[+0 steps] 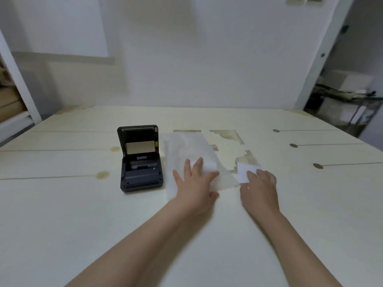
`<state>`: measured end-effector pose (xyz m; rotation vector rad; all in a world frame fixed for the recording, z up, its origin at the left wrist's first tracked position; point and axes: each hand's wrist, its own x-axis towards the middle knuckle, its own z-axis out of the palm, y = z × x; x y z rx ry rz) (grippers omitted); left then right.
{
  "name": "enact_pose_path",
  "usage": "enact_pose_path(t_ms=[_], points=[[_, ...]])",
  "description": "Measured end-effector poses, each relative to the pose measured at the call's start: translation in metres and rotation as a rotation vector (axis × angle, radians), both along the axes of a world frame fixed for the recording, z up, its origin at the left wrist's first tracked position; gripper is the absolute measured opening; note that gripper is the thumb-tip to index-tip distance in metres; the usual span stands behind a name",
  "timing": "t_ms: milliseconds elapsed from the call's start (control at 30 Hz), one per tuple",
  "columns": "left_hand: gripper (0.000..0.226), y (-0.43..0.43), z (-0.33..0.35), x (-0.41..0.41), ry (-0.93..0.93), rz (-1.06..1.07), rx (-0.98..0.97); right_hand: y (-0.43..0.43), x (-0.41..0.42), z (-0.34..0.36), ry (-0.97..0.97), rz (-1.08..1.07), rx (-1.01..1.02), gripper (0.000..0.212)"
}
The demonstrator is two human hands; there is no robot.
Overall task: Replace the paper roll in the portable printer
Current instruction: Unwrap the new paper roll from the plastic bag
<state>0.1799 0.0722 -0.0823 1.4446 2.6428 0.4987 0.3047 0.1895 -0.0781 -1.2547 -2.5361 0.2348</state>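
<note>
Far left on the table (pixel 62 204): the portable printer (pixel 141 162), dark, lid raised upright, paper bay exposed and apparently empty; no roll is seen seated in it.

Just right of the printer: a thin translucent wrapper sheet (pixel 186 146), spread flat and slightly creased. On it lies a white paper roll (pixel 207 165). The left hand (pixel 194 183) is laid over the roll, fingers spread wide and draped across it, not yet closed around it.

Further right, clear of the sheet: a second white roll or folded paper piece (pixel 247 171); which it is cannot be told. The right hand (pixel 261 185) is set on it with fingertips touching its near edge; whether it is gripped cannot be told.

Risks judged from here: old and new roll could be confused, both being white and alike. The sheet could be dragged along if the left roll is lifted carelessly. A loosely held roll could unwind or roll off. The roll could be seated the wrong way round, so nothing would print.
</note>
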Motion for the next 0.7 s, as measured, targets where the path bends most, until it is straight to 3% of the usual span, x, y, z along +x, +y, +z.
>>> enact_pose_path(t_ms=[100,233,433,567,700], points=[[0.047,0.002,-0.005,-0.010,-0.037,-0.025,0.093,0.002,0.003,-0.004,0.032,0.054,0.029,0.046],[0.032,-0.001,0.003,-0.027,-0.101,-0.041,0.202,0.004,0.003,-0.008,0.160,0.183,0.030,0.036],[0.022,0.002,0.009,-0.016,0.153,-0.048,0.402,0.003,-0.004,-0.003,0.496,0.275,0.079,0.005],[0.016,0.013,0.018,0.004,0.229,-0.132,0.551,-0.001,-0.003,-0.003,0.552,0.354,0.151,0.003],[0.017,0.017,0.018,0.008,0.235,-0.131,0.541,0.001,0.002,-0.002,0.612,0.341,0.162,0.005]])
